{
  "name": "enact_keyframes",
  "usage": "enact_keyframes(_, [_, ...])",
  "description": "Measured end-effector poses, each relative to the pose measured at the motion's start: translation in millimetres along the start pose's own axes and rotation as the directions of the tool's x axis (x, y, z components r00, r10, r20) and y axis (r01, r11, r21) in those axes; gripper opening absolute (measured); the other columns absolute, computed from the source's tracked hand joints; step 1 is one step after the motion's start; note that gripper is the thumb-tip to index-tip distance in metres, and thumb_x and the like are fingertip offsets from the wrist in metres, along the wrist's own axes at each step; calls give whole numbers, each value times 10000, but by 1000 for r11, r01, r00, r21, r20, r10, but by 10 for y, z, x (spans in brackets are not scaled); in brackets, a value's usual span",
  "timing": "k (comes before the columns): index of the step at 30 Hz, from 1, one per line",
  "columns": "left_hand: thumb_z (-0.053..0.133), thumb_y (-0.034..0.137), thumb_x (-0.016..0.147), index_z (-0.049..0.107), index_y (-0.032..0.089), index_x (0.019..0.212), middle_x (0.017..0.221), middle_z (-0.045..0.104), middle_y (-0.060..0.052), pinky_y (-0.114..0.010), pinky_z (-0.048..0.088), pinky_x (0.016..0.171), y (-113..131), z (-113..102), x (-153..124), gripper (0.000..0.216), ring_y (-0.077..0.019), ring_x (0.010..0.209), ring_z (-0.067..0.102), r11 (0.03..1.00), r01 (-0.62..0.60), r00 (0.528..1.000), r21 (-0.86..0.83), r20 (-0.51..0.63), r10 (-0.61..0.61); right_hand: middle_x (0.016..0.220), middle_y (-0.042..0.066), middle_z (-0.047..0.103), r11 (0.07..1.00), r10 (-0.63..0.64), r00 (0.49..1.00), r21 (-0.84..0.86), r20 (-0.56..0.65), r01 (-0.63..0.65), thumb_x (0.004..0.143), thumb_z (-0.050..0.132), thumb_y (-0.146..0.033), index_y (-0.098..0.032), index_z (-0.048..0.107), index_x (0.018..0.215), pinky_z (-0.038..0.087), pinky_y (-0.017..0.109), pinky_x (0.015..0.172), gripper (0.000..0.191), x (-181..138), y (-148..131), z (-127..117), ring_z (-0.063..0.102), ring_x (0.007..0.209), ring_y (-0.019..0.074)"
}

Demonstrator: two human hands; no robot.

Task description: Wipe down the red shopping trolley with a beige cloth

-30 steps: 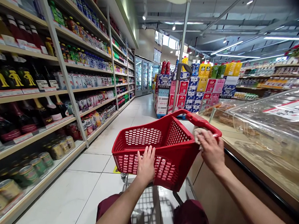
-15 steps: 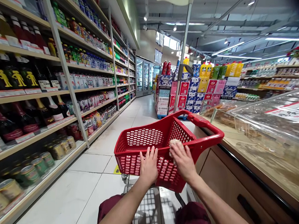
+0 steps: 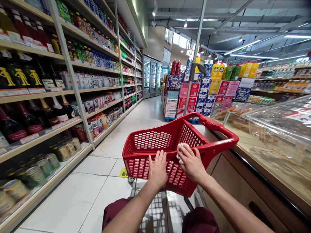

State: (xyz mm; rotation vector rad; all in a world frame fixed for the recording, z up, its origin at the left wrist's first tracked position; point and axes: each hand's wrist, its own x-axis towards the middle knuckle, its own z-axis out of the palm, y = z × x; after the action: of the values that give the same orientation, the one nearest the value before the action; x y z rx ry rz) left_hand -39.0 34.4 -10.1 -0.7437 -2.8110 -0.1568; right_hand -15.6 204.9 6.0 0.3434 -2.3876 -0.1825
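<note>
A red plastic shopping cart with perforated basket walls stands right in front of me, its handle toward the right. My left hand lies with fingers stretched out on the near side wall, just below the rim. Farther right along the same wall, my right hand presses a crumpled white cloth against the rim and side. Most of the cloth is hidden under the fingers. My knees are on either side of the cart's lower frame.
Shelves of bottles and cans run along the left. A counter with clear plastic covers stands close on the right. Ahead are stacked drink boxes, a metal pole and glass-door fridges. Pale tiles cover the floor.
The right hand and cloth have shifted slightly along the cart's near rim, with more of the cloth's edge showing. My left hand stays on the wall. The whole view has swung slightly left.
</note>
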Motion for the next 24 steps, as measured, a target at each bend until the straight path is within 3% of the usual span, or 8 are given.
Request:
enact_keyframes(6, [366,156,707,135,138,1382,1458,149,-41,-544,56,1060,-6,-5,-8,714,-208,1341,65,999,-28,1000,-31,5,28,1036,68,587,992,87,996,92,23,-89,767,480,-260,-243,503,1184,347,312,755,418,146,261,-71,501,897,195])
enact_keyframes(9, [363,151,706,131,143,1383,1458,153,-38,-546,57,1059,-22,-13,5,716,-208,1340,69,999,-30,999,-21,19,31,1155,120,525,977,214,976,16,-42,-213,736,515,-333,-202,438,1232,310,388,839,519,162,258,23,451,1026,259])
enact_keyframes(11, [367,155,712,133,146,1382,1456,161,-38,-549,49,1059,-32,-11,16,710,-209,1338,84,999,-44,999,-30,20,44,1202,124,504,967,256,966,-3,-46,-256,722,513,-353,-199,482,1166,245,462,901,471,150,271,71,396,1113,293])
enact_keyframes(14, [364,149,717,142,149,1381,1454,167,-39,-545,40,1061,-37,8,22,701,-203,1337,94,998,-44,999,-50,1,44,1083,71,589,963,255,966,106,-48,-249,747,459,-293,-211,547,1031,272,431,902,308,147,421,53,489,992,237])
enact_keyframes(18, [360,135,703,135,139,1382,1458,154,-37,-532,48,1067,-16,35,18,716,-197,1340,68,999,-21,1000,-33,-13,21,991,98,613,900,434,860,86,-266,-428,773,459,-287,-172,593,912,341,380,802,225,168,611,-32,508,873,227])
enact_keyframes(20, [371,143,698,135,133,1381,1458,152,-43,-532,54,1066,-5,34,18,723,-207,1341,57,1000,-15,1000,-22,1,15,1006,109,604,925,368,890,10,-269,-379,769,492,-309,-169,595,918,332,404,818,229,161,522,-14,491,926,254])
enact_keyframes(22, [376,155,703,141,136,1380,1457,154,-45,-536,57,1064,-6,24,20,718,-212,1341,59,1000,-13,1000,-20,12,14,1067,102,589,973,221,952,-21,-210,-230,779,499,-284,-173,587,952,315,418,869,224,142,350,47,465,1010,265])
enact_keyframes(24, [368,153,709,146,147,1379,1457,158,-37,-542,45,1063,-25,13,21,706,-204,1340,70,999,-28,1000,-20,7,28,1114,84,577,995,89,979,-20,-184,-94,806,470,-224,-183,581,971,310,402,907,203,113,234,107,442,1074,252])
